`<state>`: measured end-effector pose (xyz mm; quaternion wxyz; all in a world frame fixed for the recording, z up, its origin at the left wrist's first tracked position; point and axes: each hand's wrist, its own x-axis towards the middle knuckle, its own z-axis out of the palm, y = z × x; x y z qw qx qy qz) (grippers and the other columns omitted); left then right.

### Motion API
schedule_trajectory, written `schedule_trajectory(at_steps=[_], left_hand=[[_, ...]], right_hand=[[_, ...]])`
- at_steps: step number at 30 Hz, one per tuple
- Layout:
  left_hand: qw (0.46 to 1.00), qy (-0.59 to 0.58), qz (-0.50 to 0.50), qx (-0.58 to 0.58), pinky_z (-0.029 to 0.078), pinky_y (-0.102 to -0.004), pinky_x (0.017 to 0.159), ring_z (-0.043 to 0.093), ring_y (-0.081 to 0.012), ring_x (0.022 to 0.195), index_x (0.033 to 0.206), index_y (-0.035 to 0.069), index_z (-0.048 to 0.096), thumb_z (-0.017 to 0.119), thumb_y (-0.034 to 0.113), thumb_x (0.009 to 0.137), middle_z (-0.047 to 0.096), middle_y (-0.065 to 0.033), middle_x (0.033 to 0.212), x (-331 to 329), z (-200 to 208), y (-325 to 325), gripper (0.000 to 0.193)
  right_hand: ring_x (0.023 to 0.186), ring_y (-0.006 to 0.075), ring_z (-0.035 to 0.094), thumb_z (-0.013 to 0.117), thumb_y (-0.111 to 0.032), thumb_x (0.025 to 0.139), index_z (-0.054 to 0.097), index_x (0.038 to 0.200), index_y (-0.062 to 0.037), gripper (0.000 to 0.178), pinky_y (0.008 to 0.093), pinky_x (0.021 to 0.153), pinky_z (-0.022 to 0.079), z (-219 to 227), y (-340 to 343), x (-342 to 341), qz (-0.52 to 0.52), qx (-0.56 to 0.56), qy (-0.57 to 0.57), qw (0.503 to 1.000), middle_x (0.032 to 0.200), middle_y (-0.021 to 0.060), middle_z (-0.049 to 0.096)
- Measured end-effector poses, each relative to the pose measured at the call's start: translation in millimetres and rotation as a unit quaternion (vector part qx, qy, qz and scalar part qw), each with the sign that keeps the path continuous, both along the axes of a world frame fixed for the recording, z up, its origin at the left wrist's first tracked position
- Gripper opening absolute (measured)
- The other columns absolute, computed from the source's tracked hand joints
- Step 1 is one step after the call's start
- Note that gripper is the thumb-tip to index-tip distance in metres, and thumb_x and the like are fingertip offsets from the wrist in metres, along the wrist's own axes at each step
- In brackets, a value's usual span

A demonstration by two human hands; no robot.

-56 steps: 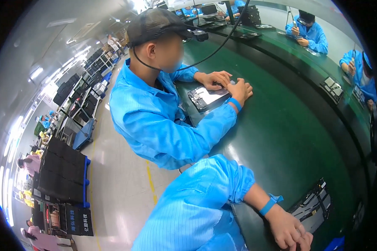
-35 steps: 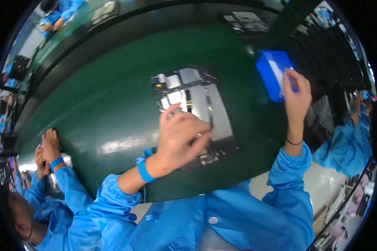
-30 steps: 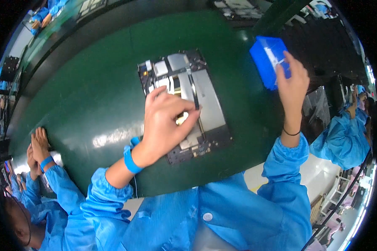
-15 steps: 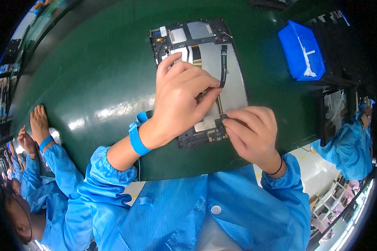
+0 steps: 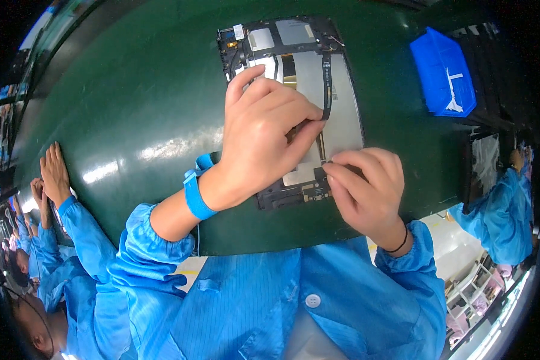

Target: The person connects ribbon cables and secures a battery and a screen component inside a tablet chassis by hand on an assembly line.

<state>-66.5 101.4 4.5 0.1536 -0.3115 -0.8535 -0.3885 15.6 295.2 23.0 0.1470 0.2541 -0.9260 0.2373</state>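
An opened tablet-like device (image 5: 347, 99) lies on the green tabletop, its silver backing and black frame parts showing. A black flat flex cable (image 5: 327, 78) runs down its right side. My left hand (image 5: 264, 129) reaches across the device and pinches the cable's lower part between thumb and forefinger. Below that, my right hand (image 5: 372, 186) has thumb and forefinger brought together at a small dark part by the device's lower end. What these fingertips grip is too small to make out. My left wrist wears a blue strap (image 5: 197, 195) with a thin cord.
A blue plastic bin (image 5: 443, 72) with white scraps stands at the back right of the green table (image 5: 132, 126). To my left, another person's hand (image 5: 55, 174) rests on the table. A person in a blue smock (image 5: 495, 216) is at the far right.
The whole view has shifted slightly, so the device and bin appear a little higher and farther right. Both my hands keep nearly the same hold.
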Motion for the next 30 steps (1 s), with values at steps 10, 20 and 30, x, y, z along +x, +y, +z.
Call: schedule_trajectory(at_steps=[10, 20, 30], left_hand=[[0.999, 0.008, 0.022, -0.045, 0.035, -0.0438, 0.101, 0.057, -0.0212, 0.085, 0.075, 0.012, 0.067, 0.079, 0.016, 0.068, 0.063, -0.0002, 0.081, 1.0, 0.1, -0.3, 0.014], [0.998, 0.014, 0.035, -0.051, 0.036, -0.0433, 0.1, 0.057, -0.0223, 0.084, 0.074, 0.01, 0.067, 0.08, 0.016, 0.069, 0.063, -0.0009, 0.08, 0.0, -1.4, 0.2, 0.015], [0.999, 0.01, 0.033, -0.035, 0.036, -0.0429, 0.099, 0.053, -0.0218, 0.08, 0.073, 0.014, 0.07, 0.078, 0.011, 0.067, 0.058, 0.0008, 0.073, 0.0, -1.4, 1.4, 0.011]], right_hand=[[0.088, 0.0217, 0.057, 0.072, -0.012, 0.072, 0.068, 0.091, -0.0135, 0.019, 0.036, 0.074, 0.042, -1.5, -3.5, -1.1, -0.016, -0.01, -0.007, 1.0, 0.096, -0.0013, 0.063], [0.088, 0.0205, 0.058, 0.071, -0.013, 0.072, 0.068, 0.091, -0.0133, 0.019, 0.0357, 0.072, 0.041, -5.4, -4.7, -0.5, -0.016, 0.002, 0.02, 1.0, 0.096, -0.0017, 0.062], [0.087, 0.0209, 0.058, 0.071, -0.011, 0.072, 0.068, 0.091, -0.0122, 0.019, 0.0357, 0.073, 0.042, -5.5, -4.8, -1.3, -0.011, -0.008, 0.018, 1.0, 0.095, -0.001, 0.062]])
